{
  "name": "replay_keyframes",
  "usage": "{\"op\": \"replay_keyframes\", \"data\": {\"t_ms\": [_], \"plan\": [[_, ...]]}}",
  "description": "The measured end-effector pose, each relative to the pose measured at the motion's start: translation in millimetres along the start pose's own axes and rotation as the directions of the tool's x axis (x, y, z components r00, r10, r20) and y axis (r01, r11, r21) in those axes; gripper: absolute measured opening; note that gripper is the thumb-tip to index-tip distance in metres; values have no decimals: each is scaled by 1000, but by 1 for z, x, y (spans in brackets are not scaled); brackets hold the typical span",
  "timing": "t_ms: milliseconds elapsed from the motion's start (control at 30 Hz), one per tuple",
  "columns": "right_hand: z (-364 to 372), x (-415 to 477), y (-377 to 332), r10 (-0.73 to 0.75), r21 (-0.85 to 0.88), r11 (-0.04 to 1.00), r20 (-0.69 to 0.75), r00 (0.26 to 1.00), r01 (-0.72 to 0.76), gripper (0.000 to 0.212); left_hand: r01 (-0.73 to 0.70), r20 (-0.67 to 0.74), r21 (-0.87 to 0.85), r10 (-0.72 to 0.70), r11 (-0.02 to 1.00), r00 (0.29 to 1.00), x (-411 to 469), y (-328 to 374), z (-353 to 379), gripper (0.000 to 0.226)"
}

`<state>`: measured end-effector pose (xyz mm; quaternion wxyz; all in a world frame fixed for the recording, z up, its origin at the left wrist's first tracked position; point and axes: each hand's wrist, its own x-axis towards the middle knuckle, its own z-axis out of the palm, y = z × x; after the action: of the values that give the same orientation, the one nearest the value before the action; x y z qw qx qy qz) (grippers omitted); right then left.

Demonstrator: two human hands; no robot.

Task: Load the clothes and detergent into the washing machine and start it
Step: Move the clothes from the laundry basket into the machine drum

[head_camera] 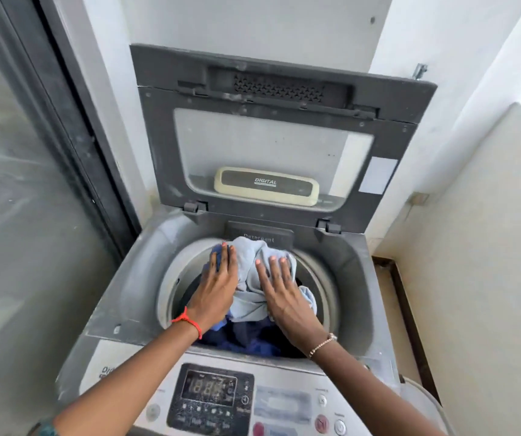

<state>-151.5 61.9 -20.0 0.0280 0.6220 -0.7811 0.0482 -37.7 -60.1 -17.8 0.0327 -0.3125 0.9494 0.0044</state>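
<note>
A grey top-loading washing machine (120,278) stands below me with its lid (271,143) raised upright against the wall. A pale blue cloth (249,278) bulges out of the round drum opening, on top of dark blue clothes (246,336). My left hand (216,286) lies flat on the left side of the pale cloth, fingers together. My right hand (279,289) lies flat on its right side, fingers slightly spread. Neither hand grips the fabric. The detergent drawer (259,234) sits shut at the back rim. No detergent container is in view.
The control panel (218,401) with a lit display faces me at the front edge. A glass door with a dark frame (73,127) runs along the left. White walls close in behind and on the right, with a narrow floor strip (404,309) beside the machine.
</note>
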Motion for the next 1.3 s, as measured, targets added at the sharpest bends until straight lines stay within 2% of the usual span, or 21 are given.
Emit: {"op": "replay_keyframes", "data": {"t_ms": [67,133,200,233,267,367,467,567,633,733,833,933,1000,1100,1200,1300], "plan": [[16,24,2,12,-14,1000,76,997,-11,65,59,1,-60,-59,996,998,8,-12,13,70],[30,42,10,107,-45,994,233,967,-99,61,139,-42,32,-137,990,990,18,-24,19,71],[35,52,20,214,-77,977,290,933,-200,63,162,160,58,-170,985,973,26,-32,24,79],[38,55,25,235,-55,972,284,930,-229,64,154,246,58,-164,986,955,31,-34,26,81],[40,57,29,239,-19,970,269,933,-244,64,134,274,52,-144,990,951,35,-36,28,82],[39,49,44,257,59,959,228,939,-277,65,90,272,-62,-70,994,960,46,-24,31,83],[27,28,65,323,209,912,163,932,-352,65,6,196,-167,27,986,980,54,10,26,81],[2,-6,92,420,384,832,36,907,-400,64,-156,62,-289,181,945,982,62,64,7,79],[-19,-38,115,503,489,774,-89,860,-402,62,-277,-39,-371,283,886,958,64,108,-9,78],[-43,-99,154,665,572,683,-229,711,-455,60,-467,-187,-462,432,754,882,60,185,-36,78],[-52,-171,186,778,585,600,-267,569,-545,65,-591,-277,-504,530,630,801,49,268,-50,83],[-39,-242,209,833,577,531,-225,505,-620,67,-649,-274,-492,605,580,748,39,348,-42,86],[-20,-283,221,855,560,489,-155,495,-669,68,-659,-218,-475,647,583,730,35,392,-21,86],[19,-330,234,841,537,467,-25,541,-702,70,-662,-101,-445,701,603,706,28,433,29,88],[65,-358,243,799,525,465,97,593,-713,67,-633,56,-471,737,615,674,17,445,97,96],[123,-372,247,758,508,468,190,624,-723,64,-593,210,-409,703,694,679,0,442,175,96]]}}
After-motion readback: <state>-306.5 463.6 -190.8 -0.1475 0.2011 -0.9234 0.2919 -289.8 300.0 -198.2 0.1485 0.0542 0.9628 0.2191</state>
